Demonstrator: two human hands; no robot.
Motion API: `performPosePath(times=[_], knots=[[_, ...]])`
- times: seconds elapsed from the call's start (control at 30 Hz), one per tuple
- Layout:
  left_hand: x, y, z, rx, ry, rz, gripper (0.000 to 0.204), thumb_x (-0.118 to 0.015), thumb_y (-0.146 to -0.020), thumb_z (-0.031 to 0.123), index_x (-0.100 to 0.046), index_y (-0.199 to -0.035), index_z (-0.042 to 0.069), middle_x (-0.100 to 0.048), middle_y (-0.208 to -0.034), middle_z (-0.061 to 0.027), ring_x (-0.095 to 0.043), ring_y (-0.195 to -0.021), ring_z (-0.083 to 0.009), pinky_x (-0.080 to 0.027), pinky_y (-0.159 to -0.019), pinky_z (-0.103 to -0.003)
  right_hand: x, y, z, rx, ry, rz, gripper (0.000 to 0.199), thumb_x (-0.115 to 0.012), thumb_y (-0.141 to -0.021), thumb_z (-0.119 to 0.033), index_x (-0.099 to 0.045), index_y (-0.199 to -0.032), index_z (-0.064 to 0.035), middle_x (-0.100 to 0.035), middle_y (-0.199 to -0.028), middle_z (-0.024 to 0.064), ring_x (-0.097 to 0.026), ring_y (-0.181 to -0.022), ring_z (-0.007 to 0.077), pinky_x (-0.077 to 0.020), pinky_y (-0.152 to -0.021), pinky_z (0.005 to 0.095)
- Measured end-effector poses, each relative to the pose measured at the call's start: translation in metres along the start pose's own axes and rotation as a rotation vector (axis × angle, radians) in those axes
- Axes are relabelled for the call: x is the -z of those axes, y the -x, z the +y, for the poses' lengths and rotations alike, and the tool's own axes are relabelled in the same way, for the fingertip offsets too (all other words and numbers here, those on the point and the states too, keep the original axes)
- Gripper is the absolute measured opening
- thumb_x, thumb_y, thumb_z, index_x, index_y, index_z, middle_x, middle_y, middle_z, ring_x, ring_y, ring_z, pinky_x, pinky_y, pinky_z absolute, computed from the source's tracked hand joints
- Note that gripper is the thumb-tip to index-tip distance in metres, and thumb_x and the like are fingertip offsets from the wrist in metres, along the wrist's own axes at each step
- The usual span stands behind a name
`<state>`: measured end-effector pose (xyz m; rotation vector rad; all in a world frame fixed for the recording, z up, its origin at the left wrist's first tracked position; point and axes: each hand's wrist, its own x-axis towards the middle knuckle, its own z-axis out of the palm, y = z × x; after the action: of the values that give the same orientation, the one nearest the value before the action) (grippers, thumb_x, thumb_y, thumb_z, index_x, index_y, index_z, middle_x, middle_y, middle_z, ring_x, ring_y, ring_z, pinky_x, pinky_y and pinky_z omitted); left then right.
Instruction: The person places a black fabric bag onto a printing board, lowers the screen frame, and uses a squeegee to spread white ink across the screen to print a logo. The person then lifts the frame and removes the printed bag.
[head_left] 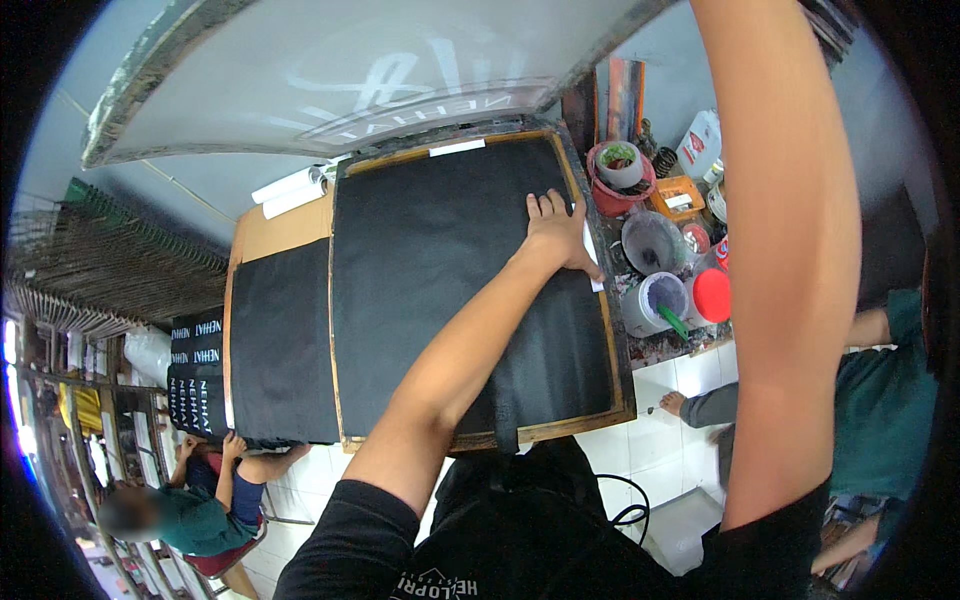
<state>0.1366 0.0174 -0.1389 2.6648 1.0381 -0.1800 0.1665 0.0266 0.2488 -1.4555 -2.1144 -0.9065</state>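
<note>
My left hand [556, 232] lies palm down on a black sheet [440, 250], near its right edge, fingers spread. Its thumb rests by a white strip [592, 255] along that edge. The sheet covers most of a wood-edged board [622, 385], and a black strap-like piece [505, 415] hangs over the near edge. My right arm [790, 270] reaches up past the top of the picture, so the right hand is out of sight. Above the board, a screen-printing frame [390, 85] with a pale mesh and lettering stands tilted up.
To the right, a cluttered bench holds a red pot [620, 190], a white tub [655, 303], a red-lidded jar [711, 295] and a white jug [698, 140]. Another black sheet [282, 345] lies left. One person [205, 515] sits lower left; another [880, 400] is at right.
</note>
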Motion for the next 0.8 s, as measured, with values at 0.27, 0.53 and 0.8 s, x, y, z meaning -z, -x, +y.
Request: performPosePath(times=[0.27,0.53,0.8], knots=[[0.074,0.264,-0.067,-0.394,1.411,0.793,0.051,-0.062,-0.101,0.038,-0.057,-0.129,-0.005,-0.071,-0.115,-0.0259,-0.071,-0.108,-0.0370,-0.053,-0.100,-0.051,0.010,0.154,-0.094,-0.331,-0.436,-0.089,0.038,-0.067,-0.097,-0.036,-0.072,-0.099,0.0019,-0.071,-0.081,0.0173,-0.067,-0.070,0.0253,-0.0509,-0.068,0.0360],[-0.061,0.408,-0.065,0.334,2.012,0.314,0.023,-0.060,-0.103,0.014,-0.065,-0.096,-0.008,-0.070,-0.109,-0.0348,-0.074,-0.099,-0.0370,-0.061,-0.091,-0.048,-0.036,0.278,-0.164,-0.465,-0.637,-0.184,0.027,-0.075,-0.089,-0.023,-0.073,-0.100,0.0012,-0.074,-0.101,0.0206,-0.071,-0.094,0.0379,-0.0552,-0.084,0.0441],[-0.090,0.398,-0.059,0.841,2.383,0.253,0.031,-0.059,-0.103,0.021,-0.056,-0.114,-0.007,-0.060,-0.129,-0.0347,-0.061,-0.127,-0.0401,-0.051,-0.109,-0.048,-0.264,0.187,-0.070,-0.504,-0.573,-0.344,0.048,-0.072,-0.090,-0.030,-0.065,-0.126,0.0014,-0.069,-0.120,0.0253,-0.066,-0.114,0.0400,-0.0507,-0.100,0.0465]])
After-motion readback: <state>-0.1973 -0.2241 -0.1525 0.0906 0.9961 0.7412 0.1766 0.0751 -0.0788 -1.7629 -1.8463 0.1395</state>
